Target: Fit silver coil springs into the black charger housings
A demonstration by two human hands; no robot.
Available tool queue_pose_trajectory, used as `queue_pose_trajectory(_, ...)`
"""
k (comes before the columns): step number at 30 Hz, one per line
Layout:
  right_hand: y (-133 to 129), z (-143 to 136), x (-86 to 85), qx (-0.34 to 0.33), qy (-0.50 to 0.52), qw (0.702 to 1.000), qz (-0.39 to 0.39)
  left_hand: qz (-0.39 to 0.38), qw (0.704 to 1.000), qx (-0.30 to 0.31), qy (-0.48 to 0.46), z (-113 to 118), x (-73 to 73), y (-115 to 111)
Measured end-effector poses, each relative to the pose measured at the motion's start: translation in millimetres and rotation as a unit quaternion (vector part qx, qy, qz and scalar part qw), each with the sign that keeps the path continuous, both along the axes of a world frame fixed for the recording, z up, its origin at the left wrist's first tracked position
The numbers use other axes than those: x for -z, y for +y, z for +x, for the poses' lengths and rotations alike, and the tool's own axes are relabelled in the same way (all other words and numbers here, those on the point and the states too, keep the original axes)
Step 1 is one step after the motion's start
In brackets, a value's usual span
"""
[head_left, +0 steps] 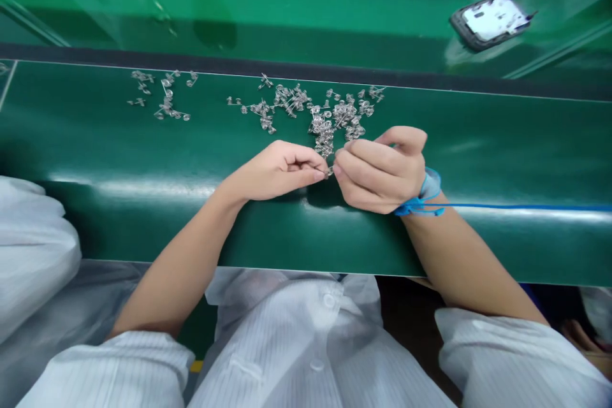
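- Springs (168,102), small and metal, lie scattered at left on the green tabletop (86,134).
- My left hand (284,170) pinches what looks like one spring (329,171) between thumb and forefinger; separating pieces seems the step, calling for a light, steady pinch next.
- Beyond it sits the main pile (324,132).
- My right hand (382,172) curls close; whether its fingertips grip too, I can't tell.

One left hand (282,170); one right hand (382,173); one blue wrist strap (419,204); one black-rimmed device housing (492,18); dozens of metal torsion springs (324,134), too tangled to count exactly.
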State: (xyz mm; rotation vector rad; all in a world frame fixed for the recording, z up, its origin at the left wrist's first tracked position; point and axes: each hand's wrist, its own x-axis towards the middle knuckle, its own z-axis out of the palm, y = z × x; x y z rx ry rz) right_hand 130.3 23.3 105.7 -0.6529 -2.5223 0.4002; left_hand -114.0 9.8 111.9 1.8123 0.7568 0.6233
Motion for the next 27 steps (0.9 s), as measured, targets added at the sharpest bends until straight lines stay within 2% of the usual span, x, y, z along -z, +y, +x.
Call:
queue_pose_trajectory(1,-1,2,2.7,0.005,-0.002,1.000,-0.025,-0.060,0.998,0.023,-0.006,-2,-3.3,1)
queue_pose_trajectory(3,-4,4,8.8,0.026,0.017,0.996,-0.083,-0.129,0.990,0.061,-0.013,-5,-8.0,1)
queue_pose_trajectory(6,-7,3,13.2,0.043,0.053,0.993,-0.095,-0.139,0.987,0.073,-0.021,-3,-8.0,0)
queue_pose_trajectory(8,-7,-4,11.8,0.053,0.060,0.996,-0.043,-0.064,0.998,0.023,-0.005,-1,-3.6,-1)
queue_pose_trajectory(10,-8,-14,9.0,0.070,0.073,0.995,0.025,0.088,0.994,-0.039,0.042,2,2.6,-2)
queue_pose_trajectory(12,-9,-22,6.3,0.077,0.107,0.990,0.051,0.255,0.958,-0.075,0.112,4,8.9,-4)
queue_pose_trajectory(13,-10,-25,5.1,0.073,0.132,0.988,0.031,0.323,0.931,-0.086,0.145,5,11.7,-5)
queue_pose_trajectory(16,-13,-28,1.6,0.061,0.202,0.971,-0.112,0.455,0.854,-0.139,0.212,6,17.9,-6)
queue_pose_trajectory(19,-14,-29,-1.2,0.074,0.230,0.932,-0.269,0.529,0.797,-0.186,0.223,6,20.6,-6)
queue_pose_trajectory(23,-15,-36,-1.7,0.078,0.275,0.844,-0.453,0.570,0.767,-0.207,0.209,7,20.7,-6)
queue_pose_trajectory(27,-15,-40,-3.7,0.070,0.305,0.770,-0.557,0.593,0.741,-0.231,0.214,8,20.3,-7)
